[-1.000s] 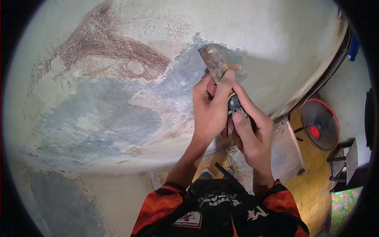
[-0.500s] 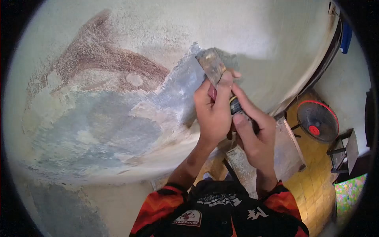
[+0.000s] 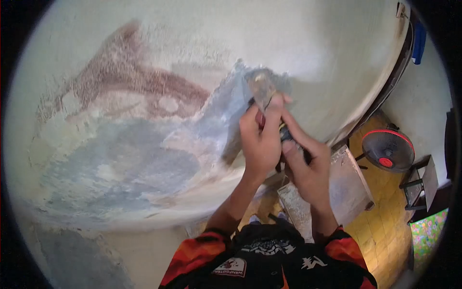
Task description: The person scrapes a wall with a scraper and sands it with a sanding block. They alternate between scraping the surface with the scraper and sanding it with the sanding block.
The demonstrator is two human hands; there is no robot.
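Note:
A scraper with a flat, worn metal blade (image 3: 261,86) lies against the wall at the upper edge of a bare grey-blue patch (image 3: 224,103). My left hand (image 3: 261,144) is closed around it just below the blade, and a bit of dark red shows between the fingers. Lower and to the right, my right hand (image 3: 308,166) grips the dark handle (image 3: 286,132), which has a yellow band. Most of the handle is hidden by my fingers. Left of the blade, a brownish-red painted shape (image 3: 115,72) remains on the pale wall.
A worn board-like surface (image 3: 344,183) stands below my right arm on the yellow tiled floor (image 3: 370,236). A black fan with a red rim (image 3: 389,149) and a small dark stand (image 3: 421,185) are at the right. A cable (image 3: 406,62) runs along the wall edge.
The whole view has shifted slightly, and the wall looks more blurred. The blade has slid a little downward along the wall, with both hands keeping their grip.

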